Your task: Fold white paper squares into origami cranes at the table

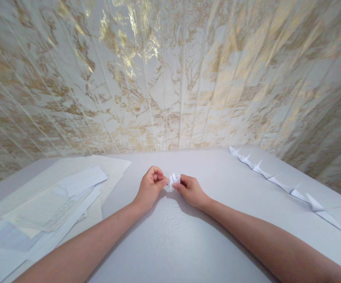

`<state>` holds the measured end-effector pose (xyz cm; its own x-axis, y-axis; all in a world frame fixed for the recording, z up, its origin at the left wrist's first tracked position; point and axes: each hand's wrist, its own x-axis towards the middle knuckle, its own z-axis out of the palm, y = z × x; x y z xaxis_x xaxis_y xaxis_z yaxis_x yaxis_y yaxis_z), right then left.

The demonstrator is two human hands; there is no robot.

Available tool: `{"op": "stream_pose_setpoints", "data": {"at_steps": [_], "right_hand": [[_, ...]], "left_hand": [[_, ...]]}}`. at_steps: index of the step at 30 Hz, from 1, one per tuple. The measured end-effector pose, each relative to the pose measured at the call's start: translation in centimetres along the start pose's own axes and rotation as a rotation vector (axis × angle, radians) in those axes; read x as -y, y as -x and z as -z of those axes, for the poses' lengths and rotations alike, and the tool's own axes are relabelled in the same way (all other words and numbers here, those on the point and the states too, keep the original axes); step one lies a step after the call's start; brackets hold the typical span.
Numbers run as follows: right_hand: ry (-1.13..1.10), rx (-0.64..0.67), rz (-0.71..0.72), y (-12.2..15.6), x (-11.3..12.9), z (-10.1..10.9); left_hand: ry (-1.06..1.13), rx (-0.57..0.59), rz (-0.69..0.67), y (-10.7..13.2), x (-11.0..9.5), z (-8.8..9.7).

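Observation:
A small folded white paper piece [174,180] is held just above the white table [176,239], between both hands. My left hand [151,187] pinches its left side with thumb and curled fingers. My right hand [189,190] pinches its right side the same way. Both forearms reach in from the bottom edge and meet at the table's middle.
A loose pile of white paper sheets [49,208] lies on the left of the table. A row of several folded white paper figures [279,182] runs along the right side. A gold-and-white patterned wall [170,74] rises right behind the table.

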<state>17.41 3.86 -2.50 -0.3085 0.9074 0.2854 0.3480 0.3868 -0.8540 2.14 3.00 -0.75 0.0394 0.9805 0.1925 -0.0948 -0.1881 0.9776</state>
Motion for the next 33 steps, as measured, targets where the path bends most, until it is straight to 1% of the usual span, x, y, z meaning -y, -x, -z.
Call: {"op": "stream_pose_setpoints", "data": {"at_steps": [6,11,14,15,17,19,20,22,26,33], "right_hand": [[0.022,0.005,0.007,0.1,0.1,0.1],[-0.002,-0.008,-0.006,0.1,0.0,0.0],[-0.024,-0.026,-0.015,0.1,-0.1,-0.1],[-0.032,-0.035,-0.019,0.1,-0.1,-0.1],[-0.042,-0.052,-0.028,0.0,-0.1,-0.1],[-0.037,-0.057,-0.035,0.0,-0.2,-0.1],[-0.034,-0.057,-0.038,0.0,-0.2,-0.1],[-0.029,-0.053,-0.045,0.0,-0.2,-0.1],[-0.007,-0.026,-0.065,0.1,0.2,-0.1],[0.136,0.008,-0.024,0.4,0.9,0.0]], "left_hand": [[-0.006,0.049,0.014,0.2,0.0,-0.1],[0.021,-0.016,0.05,0.0,-0.1,-0.1],[0.046,-0.019,0.045,0.1,-0.2,-0.2],[0.048,-0.003,0.045,0.1,-0.2,-0.3],[0.025,0.065,0.057,0.3,0.0,-0.4],[-0.047,0.145,0.084,0.4,0.2,-0.4],[-0.09,0.167,0.094,0.4,0.3,-0.4],[-0.153,0.158,0.098,0.3,0.4,-0.3],[-0.194,0.082,0.092,0.0,0.5,-0.1],[-0.275,0.1,0.072,0.2,0.4,-0.2]]}}
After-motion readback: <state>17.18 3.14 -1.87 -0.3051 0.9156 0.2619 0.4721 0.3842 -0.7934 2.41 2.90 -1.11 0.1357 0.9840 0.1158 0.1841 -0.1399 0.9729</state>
